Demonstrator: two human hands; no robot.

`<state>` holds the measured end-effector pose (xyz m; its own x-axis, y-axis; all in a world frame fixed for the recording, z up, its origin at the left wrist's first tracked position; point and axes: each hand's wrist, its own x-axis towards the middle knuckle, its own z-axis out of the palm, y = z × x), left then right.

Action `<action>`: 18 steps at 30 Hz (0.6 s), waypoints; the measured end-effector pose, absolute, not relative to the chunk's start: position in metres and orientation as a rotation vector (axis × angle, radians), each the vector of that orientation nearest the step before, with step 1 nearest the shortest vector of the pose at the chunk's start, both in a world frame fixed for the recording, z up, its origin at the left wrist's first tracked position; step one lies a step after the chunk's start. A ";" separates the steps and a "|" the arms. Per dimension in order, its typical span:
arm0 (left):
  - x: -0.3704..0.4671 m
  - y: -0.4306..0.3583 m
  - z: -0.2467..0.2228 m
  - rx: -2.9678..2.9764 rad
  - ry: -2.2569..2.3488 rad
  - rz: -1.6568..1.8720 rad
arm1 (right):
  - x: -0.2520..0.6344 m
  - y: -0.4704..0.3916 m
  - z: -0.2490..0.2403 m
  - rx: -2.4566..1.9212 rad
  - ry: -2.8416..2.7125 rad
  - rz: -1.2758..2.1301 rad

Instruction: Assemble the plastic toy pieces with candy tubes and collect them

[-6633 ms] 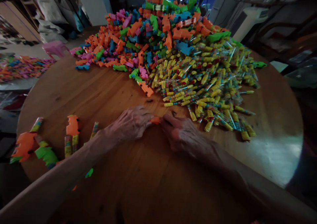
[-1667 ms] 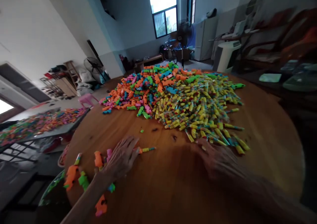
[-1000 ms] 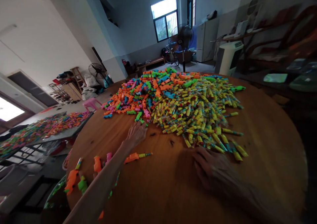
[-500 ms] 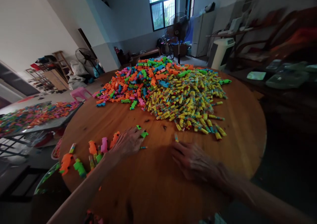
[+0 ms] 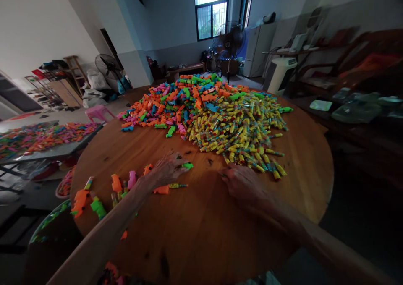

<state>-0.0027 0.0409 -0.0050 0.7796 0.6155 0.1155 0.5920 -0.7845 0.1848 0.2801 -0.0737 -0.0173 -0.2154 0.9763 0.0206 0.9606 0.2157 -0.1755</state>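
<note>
My left hand (image 5: 170, 167) has its fingers closed on a green toy piece (image 5: 187, 166) over the table. Just below that hand lies an orange toy (image 5: 161, 189) with a yellow tube (image 5: 178, 186) at its end. My right hand (image 5: 236, 179) is closed near the front of a heap of yellow tubes (image 5: 233, 129); what its fingers hold is too small to make out. Behind and to the left is a heap of orange, pink, green and blue toy pieces (image 5: 170, 104). Several toys with tubes, among them an orange one (image 5: 81, 202) and a green one (image 5: 98, 208), lie at the left.
The round wooden table (image 5: 195, 234) fills the foreground. Further left, a lower table (image 5: 47, 152) bears more coloured pieces, beside a pink stool (image 5: 99, 112). A green-rimmed container (image 5: 47, 222) stands below the left edge. A fan (image 5: 229, 43) stands behind.
An orange toy with a yellow tube now shows below my left hand. My right hand has moved up towards the yellow heap, and the tube at its fingertips no longer shows. The view has shifted slightly.
</note>
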 end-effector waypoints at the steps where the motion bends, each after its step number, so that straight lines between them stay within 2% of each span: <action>1: 0.002 0.042 -0.004 2.821 0.961 0.278 | 0.281 -0.072 -0.015 -1.863 -2.357 0.219; 7: 0.028 0.049 0.000 2.772 0.955 0.266 | 0.272 -0.053 -0.018 -1.638 -2.322 0.306; 13: 0.023 0.051 -0.007 2.707 0.952 0.371 | 0.269 -0.051 -0.025 -1.383 -2.339 0.178; 18: 0.016 0.042 -0.011 2.679 0.980 0.423 | 0.266 -0.064 -0.023 -1.722 -2.053 0.058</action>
<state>0.0163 0.0420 -0.0106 0.7304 0.6584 0.1817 0.5835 -0.7398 0.3349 0.2664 -0.0645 -0.0228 -0.1129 0.9425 0.3146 0.9233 0.2165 -0.3173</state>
